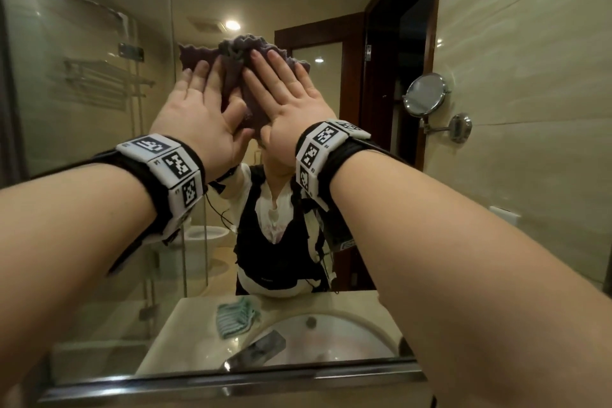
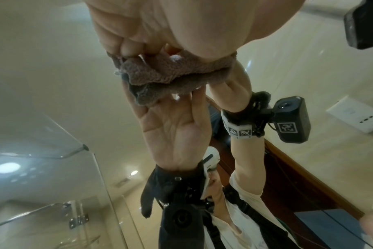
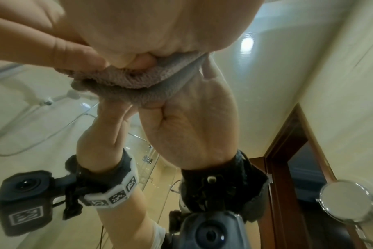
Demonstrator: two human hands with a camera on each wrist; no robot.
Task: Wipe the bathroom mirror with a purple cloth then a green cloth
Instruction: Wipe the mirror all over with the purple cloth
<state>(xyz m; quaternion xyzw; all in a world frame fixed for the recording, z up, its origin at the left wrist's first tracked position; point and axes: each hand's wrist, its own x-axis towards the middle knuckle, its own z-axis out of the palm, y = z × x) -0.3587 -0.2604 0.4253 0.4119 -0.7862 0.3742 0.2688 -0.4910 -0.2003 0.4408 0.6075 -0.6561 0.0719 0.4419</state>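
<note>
While both of my palms sit flat on the glass, here is what I have in front of me:

Purple cloth: the purple cloth (image 1: 243, 76) is bunched up against the bathroom mirror (image 1: 99, 109), high on the glass, well above the reflected sink. Its crumpled top edge pokes out above my fingertips.

Left hand: my left hand (image 1: 195, 113) is spread out, fingers straight, pressing the left part of the purple cloth against the bathroom mirror. Nothing is curled round the fabric; it is a flat push. From the left wrist view I see the palm (image 2: 143, 25) bearing down on the cloth fold (image 2: 166, 74), with its reflection just below.

Right hand: my right hand (image 1: 284, 99) is also laid out flat, fingers extended, just beside the left hand, their thumbs close together over the cloth's middle. In the right wrist view the cloth (image 3: 134, 80) is squashed between palm and glass.

Green cloth: the green cloth (image 1: 236, 316) shows only as a reflection low in the bathroom mirror, lying crumpled on the counter just left of the sink basin (image 1: 331, 338), well below the purple cloth. Neither hand touches it.

Shaving mirror: a round shaving mirror (image 1: 425, 94) on an arm sticks out from the wall to the right of the bathroom mirror.
</note>
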